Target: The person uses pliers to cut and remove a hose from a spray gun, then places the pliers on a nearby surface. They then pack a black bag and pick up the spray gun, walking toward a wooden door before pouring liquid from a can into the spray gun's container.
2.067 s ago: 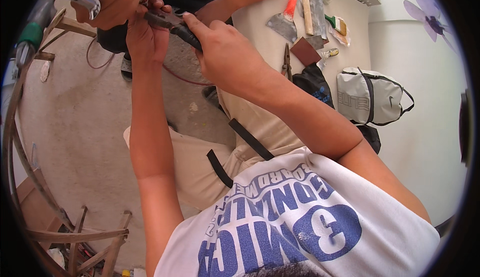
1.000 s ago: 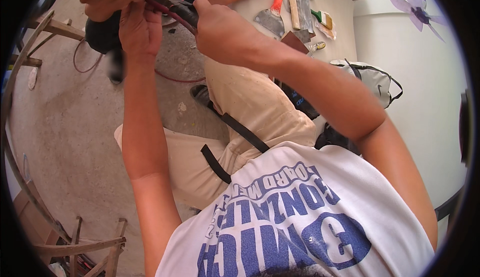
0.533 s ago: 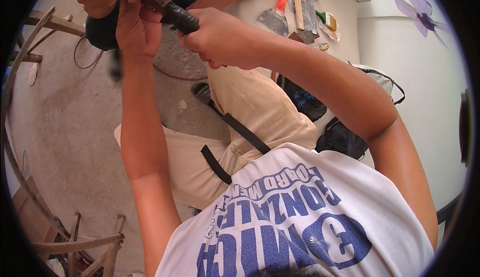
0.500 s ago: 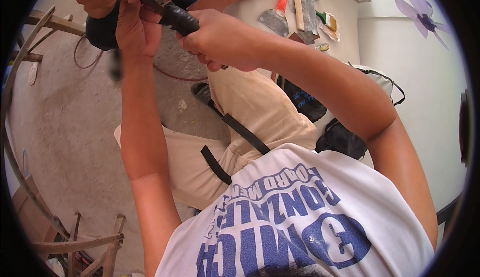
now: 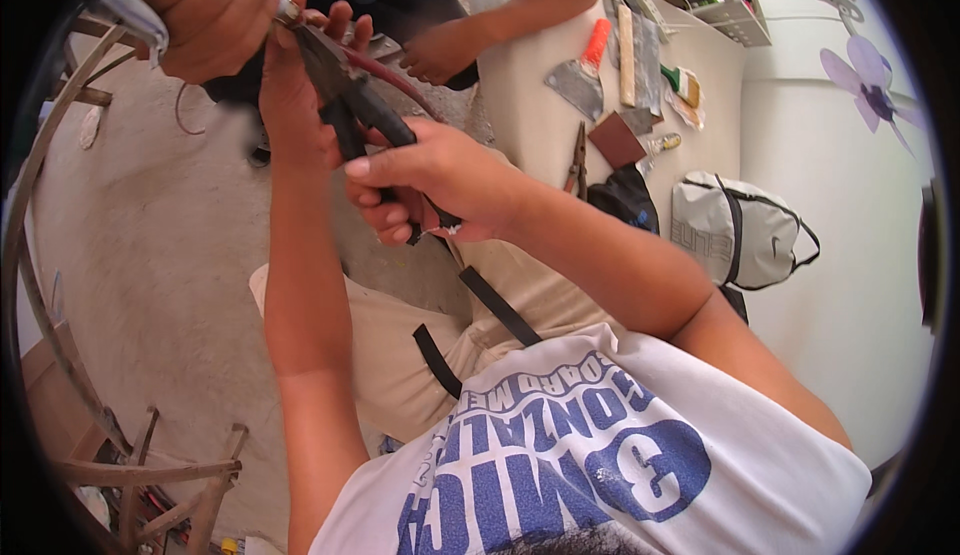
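Observation:
My left hand (image 5: 290,85) is raised at the upper left, fingers curled at a metal fitting (image 5: 288,11) near a red hose (image 5: 400,85). My right hand (image 5: 440,170) grips black-handled pliers (image 5: 358,105), whose jaws reach up to the fitting between my fingers. Beside it, a co-worker's hand (image 5: 205,10) holds a silver metal tool (image 5: 130,15), partly out of view. The co-worker's other hand (image 5: 440,50) rests lower, to the right of the hose.
A pale covered surface (image 5: 520,135) at right carries scrapers (image 5: 572,80), a green-handled brush (image 5: 688,90) and red-brown sandpaper (image 5: 612,140). A grey bag (image 5: 730,230) is beside it. Wooden frames (image 5: 150,470) stand at left; a purple fan (image 5: 870,85) is at right.
My right hand has moved lower, and the pliers now show both handles spread apart. The red hose shows more behind them. The view has shifted, revealing more of the surface and grey bag.

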`<state>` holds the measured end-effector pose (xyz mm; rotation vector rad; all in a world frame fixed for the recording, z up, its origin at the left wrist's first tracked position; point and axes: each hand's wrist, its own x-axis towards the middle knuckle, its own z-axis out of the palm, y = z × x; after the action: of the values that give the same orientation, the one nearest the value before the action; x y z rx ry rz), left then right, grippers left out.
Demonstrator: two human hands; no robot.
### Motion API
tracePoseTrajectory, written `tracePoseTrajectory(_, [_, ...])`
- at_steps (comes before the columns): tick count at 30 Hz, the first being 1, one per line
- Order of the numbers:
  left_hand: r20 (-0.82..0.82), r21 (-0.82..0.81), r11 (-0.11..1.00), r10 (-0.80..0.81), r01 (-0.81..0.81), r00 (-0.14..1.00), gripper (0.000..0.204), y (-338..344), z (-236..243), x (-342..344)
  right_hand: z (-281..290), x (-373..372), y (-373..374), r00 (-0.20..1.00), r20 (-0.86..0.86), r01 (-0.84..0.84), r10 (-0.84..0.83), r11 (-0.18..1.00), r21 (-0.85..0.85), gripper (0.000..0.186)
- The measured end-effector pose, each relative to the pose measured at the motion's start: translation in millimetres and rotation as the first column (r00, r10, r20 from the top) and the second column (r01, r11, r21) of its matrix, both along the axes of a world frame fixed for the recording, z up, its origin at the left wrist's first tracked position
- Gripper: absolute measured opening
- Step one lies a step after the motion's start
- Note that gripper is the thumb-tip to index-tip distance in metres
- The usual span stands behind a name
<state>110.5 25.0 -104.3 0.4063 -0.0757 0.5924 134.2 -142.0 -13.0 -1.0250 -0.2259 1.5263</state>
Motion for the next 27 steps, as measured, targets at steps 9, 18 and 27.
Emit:
tracePoseTrajectory(9, [-0.131, 0.250, 0.956, 0.192, -0.154, 0.973, 0.033, 7.3, -2.0, -10.4, -44.2, 9.9, -66.8, 0.977, 0.075, -0.198, 0.202, 0.979, -0.058, 0.061])
tracePoseTrajectory(18, [-0.211, 0.516, 0.802, 0.460, -0.301, 0.862, 0.033, -9.2, 9.2, -3.9, -98.7, -15.2, -101.5, 0.997, 0.026, -0.069, 0.079, 0.964, -0.258, 0.028])
tracePoseTrajectory(27, [-0.322, 0.510, 0.788, 0.547, -0.345, 0.773, 0.028, -14.7, 23.5, 4.9, -108.9, -2.1, -109.1, 0.997, 0.057, -0.042, 0.051, 0.987, -0.153, 0.021])
